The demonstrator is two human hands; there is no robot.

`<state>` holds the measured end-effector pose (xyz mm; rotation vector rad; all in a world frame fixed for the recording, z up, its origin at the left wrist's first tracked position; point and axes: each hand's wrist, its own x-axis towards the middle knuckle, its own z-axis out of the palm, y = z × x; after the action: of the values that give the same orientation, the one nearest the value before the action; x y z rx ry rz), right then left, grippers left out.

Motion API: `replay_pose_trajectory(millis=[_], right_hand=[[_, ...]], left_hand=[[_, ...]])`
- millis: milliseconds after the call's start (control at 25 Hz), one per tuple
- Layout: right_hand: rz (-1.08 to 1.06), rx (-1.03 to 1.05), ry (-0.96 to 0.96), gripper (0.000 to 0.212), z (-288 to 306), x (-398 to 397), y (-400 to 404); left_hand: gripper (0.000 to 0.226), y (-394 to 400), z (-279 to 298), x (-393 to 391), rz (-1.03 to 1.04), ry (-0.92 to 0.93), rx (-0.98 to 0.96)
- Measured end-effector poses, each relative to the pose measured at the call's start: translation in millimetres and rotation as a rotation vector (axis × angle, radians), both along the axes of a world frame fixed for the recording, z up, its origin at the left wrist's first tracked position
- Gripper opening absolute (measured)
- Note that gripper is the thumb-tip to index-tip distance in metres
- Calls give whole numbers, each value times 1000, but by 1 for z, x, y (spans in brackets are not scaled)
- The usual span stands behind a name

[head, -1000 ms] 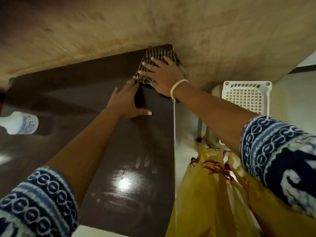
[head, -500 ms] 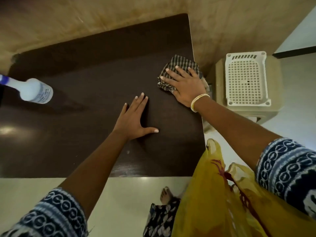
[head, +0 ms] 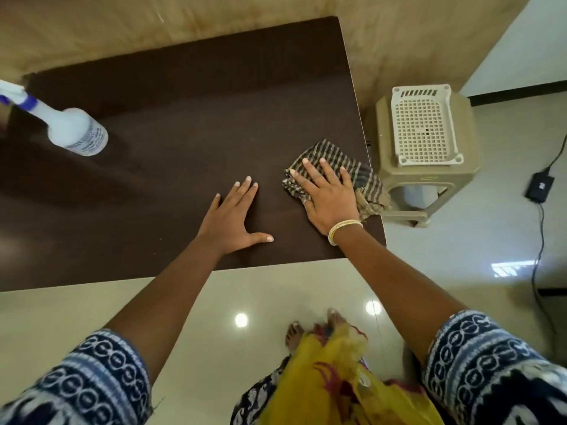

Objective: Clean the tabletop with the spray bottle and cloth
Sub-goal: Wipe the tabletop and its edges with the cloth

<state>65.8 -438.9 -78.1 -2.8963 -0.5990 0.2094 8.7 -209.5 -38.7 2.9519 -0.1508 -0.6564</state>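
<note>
The right hand [head: 328,197] lies flat with fingers spread, pressing the striped cloth [head: 346,173] near the tabletop's [head: 184,118] right edge. The left hand [head: 233,219] rests flat beside it, holding nothing. The spray bottle [head: 70,127] stands far left.

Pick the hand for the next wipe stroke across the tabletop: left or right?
Right. The right hand already presses flat on the striped cloth near the table's right edge, with unwiped dark tabletop open to its left. The left hand lies bare on the surface, holding nothing, apart from the spray bottle.
</note>
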Motion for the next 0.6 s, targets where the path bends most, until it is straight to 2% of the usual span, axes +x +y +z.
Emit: replay_pose_trajectory(millis=[320,600], right_hand=[[-334,36,53,62,-1,-59,43],[-443,-17,49,61,-2,-73,82]], left_hand=[[114,-7,5,-12,68,25,9],[104,48,-1,-59,75,-124,-37]])
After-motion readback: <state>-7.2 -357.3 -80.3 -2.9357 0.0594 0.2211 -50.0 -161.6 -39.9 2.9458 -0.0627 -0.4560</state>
